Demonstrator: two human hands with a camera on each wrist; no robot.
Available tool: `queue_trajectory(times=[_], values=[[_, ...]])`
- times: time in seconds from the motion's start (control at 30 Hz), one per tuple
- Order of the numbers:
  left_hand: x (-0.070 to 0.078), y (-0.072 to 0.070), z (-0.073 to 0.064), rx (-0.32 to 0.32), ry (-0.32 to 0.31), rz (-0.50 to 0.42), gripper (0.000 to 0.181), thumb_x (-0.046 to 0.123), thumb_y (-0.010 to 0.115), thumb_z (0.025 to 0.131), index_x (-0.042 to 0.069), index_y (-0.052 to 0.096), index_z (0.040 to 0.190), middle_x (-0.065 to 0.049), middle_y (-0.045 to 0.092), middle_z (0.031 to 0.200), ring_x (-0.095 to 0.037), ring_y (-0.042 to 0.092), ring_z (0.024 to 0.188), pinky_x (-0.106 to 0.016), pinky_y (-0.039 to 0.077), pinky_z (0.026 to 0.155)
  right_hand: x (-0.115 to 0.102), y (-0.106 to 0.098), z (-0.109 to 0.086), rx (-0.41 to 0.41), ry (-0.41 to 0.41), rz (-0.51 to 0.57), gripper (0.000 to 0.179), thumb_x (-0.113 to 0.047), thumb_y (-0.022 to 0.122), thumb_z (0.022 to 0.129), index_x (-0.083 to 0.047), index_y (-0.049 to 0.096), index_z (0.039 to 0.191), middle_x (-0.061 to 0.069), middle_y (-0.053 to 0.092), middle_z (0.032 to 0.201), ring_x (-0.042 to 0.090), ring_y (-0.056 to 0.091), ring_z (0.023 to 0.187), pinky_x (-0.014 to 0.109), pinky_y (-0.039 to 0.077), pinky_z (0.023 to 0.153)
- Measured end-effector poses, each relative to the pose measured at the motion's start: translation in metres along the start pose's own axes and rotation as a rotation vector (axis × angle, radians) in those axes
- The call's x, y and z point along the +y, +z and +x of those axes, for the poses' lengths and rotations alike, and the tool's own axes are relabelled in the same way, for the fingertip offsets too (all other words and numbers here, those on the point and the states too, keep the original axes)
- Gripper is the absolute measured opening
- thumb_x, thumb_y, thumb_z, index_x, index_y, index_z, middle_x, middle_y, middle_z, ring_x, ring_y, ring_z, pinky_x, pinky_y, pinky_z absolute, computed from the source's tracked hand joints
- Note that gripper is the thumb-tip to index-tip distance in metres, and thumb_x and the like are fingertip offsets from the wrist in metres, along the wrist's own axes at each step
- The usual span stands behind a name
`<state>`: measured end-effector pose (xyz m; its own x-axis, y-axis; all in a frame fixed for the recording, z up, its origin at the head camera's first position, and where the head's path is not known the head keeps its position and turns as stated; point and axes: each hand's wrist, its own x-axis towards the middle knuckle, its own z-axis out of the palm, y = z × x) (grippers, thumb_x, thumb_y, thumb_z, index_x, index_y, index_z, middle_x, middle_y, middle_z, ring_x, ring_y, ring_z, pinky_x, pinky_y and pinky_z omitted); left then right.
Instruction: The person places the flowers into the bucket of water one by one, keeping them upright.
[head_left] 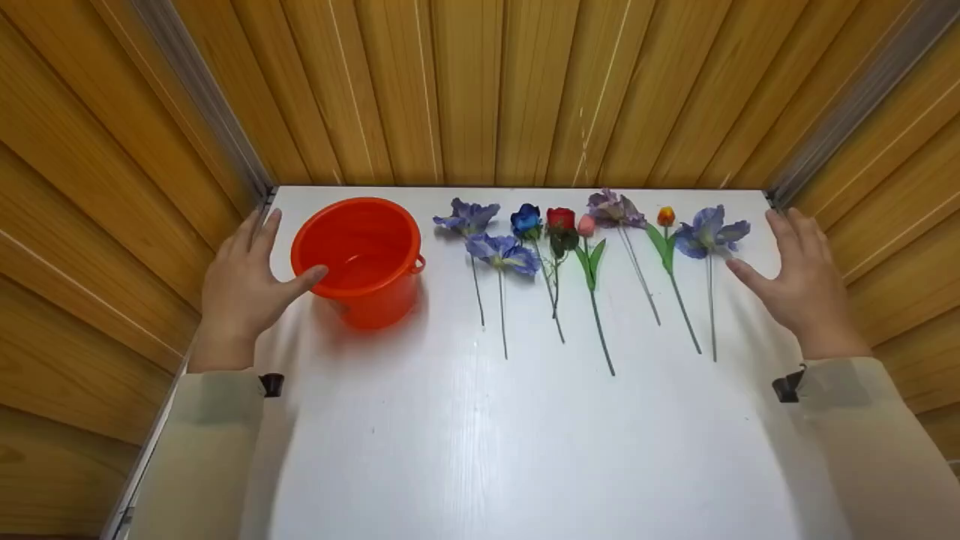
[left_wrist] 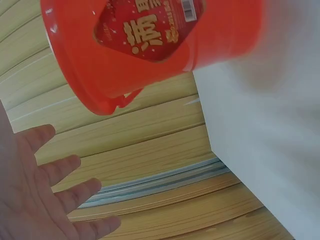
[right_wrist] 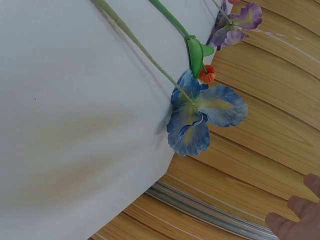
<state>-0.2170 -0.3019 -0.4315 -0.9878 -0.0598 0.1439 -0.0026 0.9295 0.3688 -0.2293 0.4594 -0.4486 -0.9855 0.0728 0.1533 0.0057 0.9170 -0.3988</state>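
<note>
My left hand is spread beside the orange-red bucket, its thumb overlapping the rim in the head view. The left wrist view shows the fingers apart from the bucket, which carries a red label. On the right, my other hand is spread near a blue-purple iris, holding nothing. Left of that iris lie an orange tulip, a mauve iris, a pink tulip, a red rose, a blue rose and two more purple irises.
The flowers lie in a row on a white table, heads toward the back edge and stems toward me. Wood-plank walls enclose the back and both sides, with grey metal strips at the corners.
</note>
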Motion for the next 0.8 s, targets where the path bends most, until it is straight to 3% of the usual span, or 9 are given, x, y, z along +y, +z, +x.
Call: queue_trajectory(times=[0.33,0.53,0.8], values=[[0.006,0.001,-0.014,0.087,-0.043,-0.113,0.108,0.065,0.076,0.097,0.023,0.025,0.181,-0.021,0.032,0.185,-0.059,0.041,0.161,-0.087,0.050,0.112,-0.002,-0.003,-0.007,0.043,-0.011,0.143,0.096,-0.061,0.066,0.109,-0.024,0.015,0.183,0.016,0.006,0.192,0.058,0.009,0.174,0.094,0.016,0.128],[0.006,0.004,-0.017,0.070,-0.089,-0.176,0.105,0.061,0.077,0.098,0.022,0.026,0.181,-0.022,0.032,0.184,-0.058,0.042,0.161,-0.084,0.052,0.112,-0.004,-0.003,-0.006,0.043,0.015,0.227,0.094,-0.060,0.064,0.111,-0.023,0.015,0.183,0.018,0.008,0.192,0.057,0.012,0.174,0.090,0.015,0.131],[0.006,0.007,-0.027,0.090,-0.120,-0.287,0.105,0.055,0.082,0.097,0.023,0.028,0.180,-0.020,0.031,0.185,-0.053,0.052,0.155,-0.075,0.061,0.107,-0.004,0.001,-0.006,0.014,0.079,0.355,0.087,-0.057,0.060,0.114,-0.028,0.015,0.183,0.016,0.014,0.191,0.054,0.024,0.171,0.073,0.035,0.136]])
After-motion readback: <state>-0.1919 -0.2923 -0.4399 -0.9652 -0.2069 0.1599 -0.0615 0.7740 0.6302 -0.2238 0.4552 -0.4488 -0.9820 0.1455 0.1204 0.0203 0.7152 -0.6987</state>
